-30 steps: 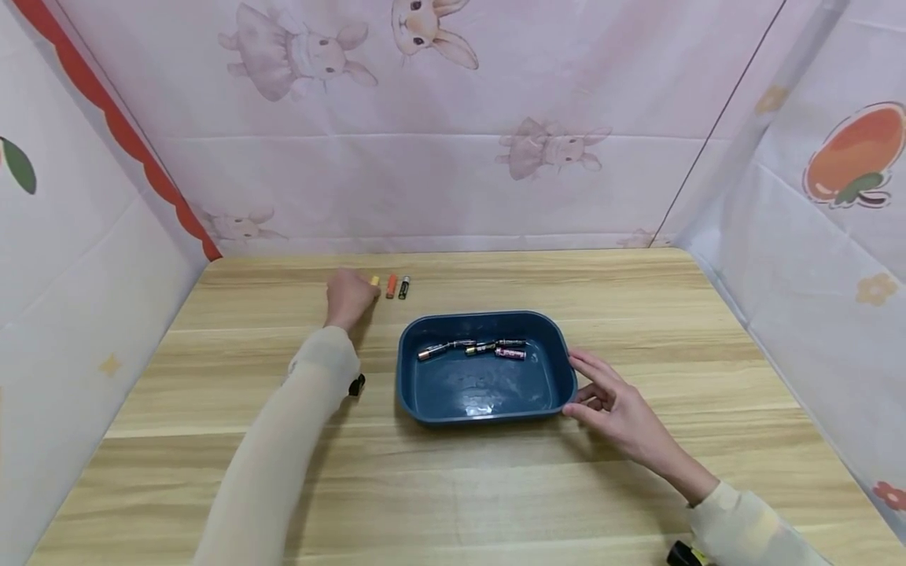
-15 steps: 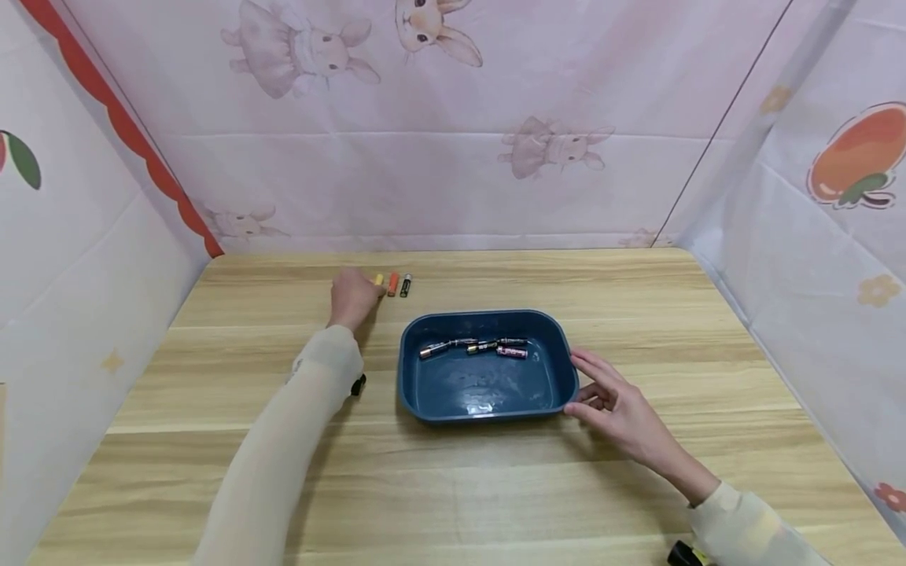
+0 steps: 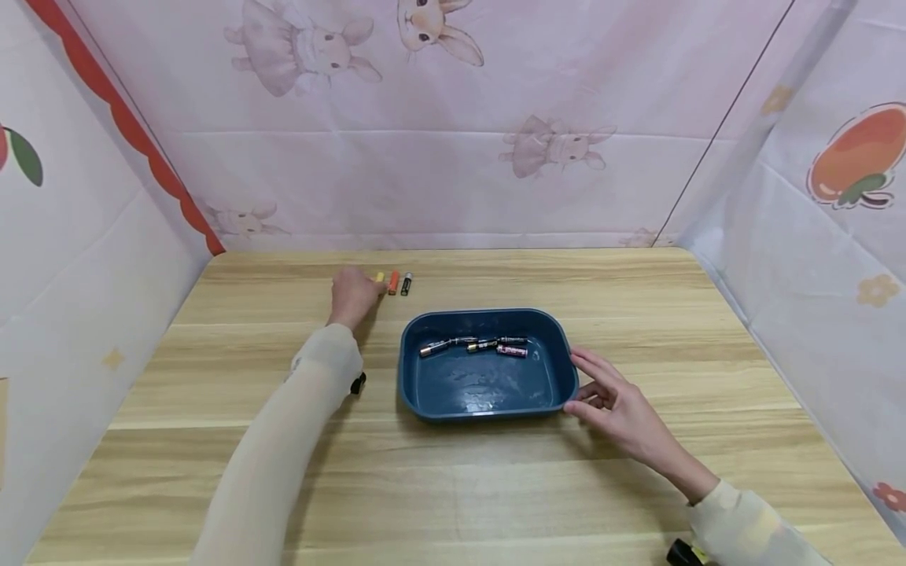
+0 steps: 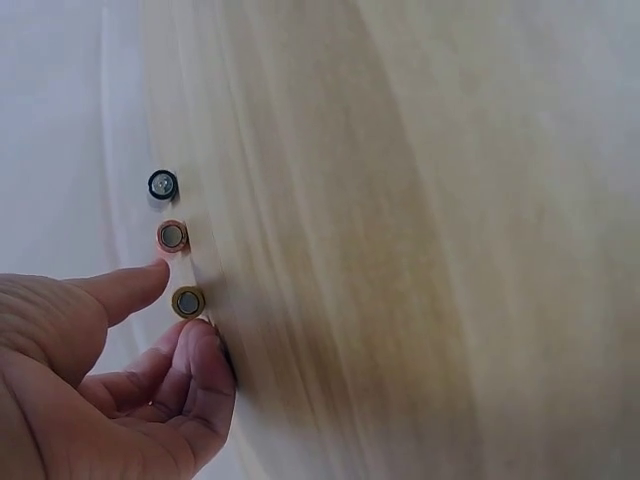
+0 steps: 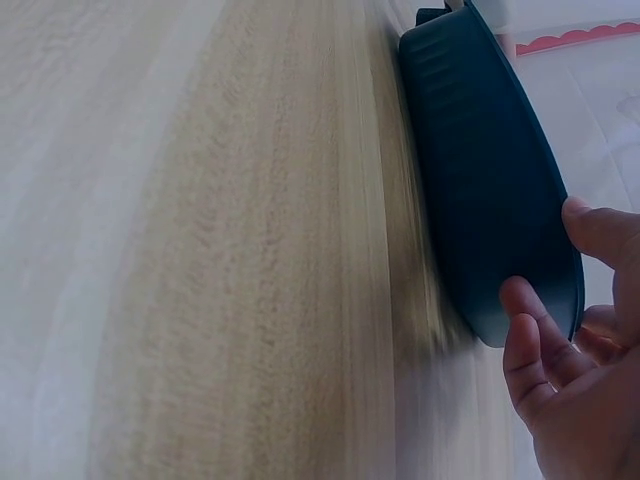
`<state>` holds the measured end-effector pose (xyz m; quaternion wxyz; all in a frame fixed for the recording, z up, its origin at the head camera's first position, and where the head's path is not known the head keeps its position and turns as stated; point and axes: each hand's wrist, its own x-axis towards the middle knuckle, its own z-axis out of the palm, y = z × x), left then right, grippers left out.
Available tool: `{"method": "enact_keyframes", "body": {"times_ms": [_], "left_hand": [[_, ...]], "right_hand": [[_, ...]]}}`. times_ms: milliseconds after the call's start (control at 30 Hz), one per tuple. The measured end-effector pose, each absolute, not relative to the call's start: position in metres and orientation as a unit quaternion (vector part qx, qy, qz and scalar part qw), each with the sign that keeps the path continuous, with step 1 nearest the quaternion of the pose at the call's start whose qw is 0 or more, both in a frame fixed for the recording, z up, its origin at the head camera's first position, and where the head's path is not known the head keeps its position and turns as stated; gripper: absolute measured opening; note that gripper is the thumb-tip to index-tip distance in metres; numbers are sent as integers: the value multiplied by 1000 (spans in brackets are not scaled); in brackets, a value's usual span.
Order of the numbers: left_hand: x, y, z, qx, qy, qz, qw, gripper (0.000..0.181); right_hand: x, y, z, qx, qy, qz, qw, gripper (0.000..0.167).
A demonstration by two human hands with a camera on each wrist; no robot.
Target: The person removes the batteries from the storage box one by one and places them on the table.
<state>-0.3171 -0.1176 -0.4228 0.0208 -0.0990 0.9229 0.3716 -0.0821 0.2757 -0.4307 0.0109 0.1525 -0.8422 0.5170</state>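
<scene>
A yellow battery [image 4: 188, 301] lies at the back left of the table, between the thumb and curled fingers of my left hand [image 3: 351, 297]. In the left wrist view, the thumb is between it and an orange battery [image 4: 172, 236]. A black battery [image 4: 162, 185] lies beside the orange one, the three in a row with ends toward me. My right hand [image 3: 623, 417] rests against the right end of a dark blue plastic bin [image 3: 488, 413], thumb at the near corner, fingers on its outer wall. Several batteries [image 3: 511, 351] lie inside along its far side.
The wood-grain table [image 3: 467, 487] ends at a printed fabric backdrop [image 3: 439, 189] behind the batteries. Similar cloth walls [image 3: 800, 299] stand at both sides. A black object [image 3: 358, 383] shows beside the left sleeve, and another black object [image 3: 683, 553] is by the right cuff.
My left hand and the yellow battery have shifted slightly right, a little closer to the orange battery. The right hand and the bin keep their places. The head view has tilted slightly.
</scene>
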Motion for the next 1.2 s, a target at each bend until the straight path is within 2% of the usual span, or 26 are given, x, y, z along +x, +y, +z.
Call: {"method": "enact_keyframes", "body": {"times_ms": [267, 567, 900, 1200], "left_hand": [[-309, -121, -416, -86, 914, 397, 18, 25], [-291, -119, -385, -42, 890, 454, -20, 44], [-241, -92, -349, 58, 861, 506, -13, 44], [-210, -56, -359, 129, 868, 479, 21, 35]], "right_hand": [[-83, 276, -432, 150, -844, 515, 9, 66], [-85, 277, -434, 156, -844, 514, 12, 66], [-85, 279, -435, 162, -840, 517, 17, 65], [-84, 278, -433, 153, -845, 512, 8, 65]]}}
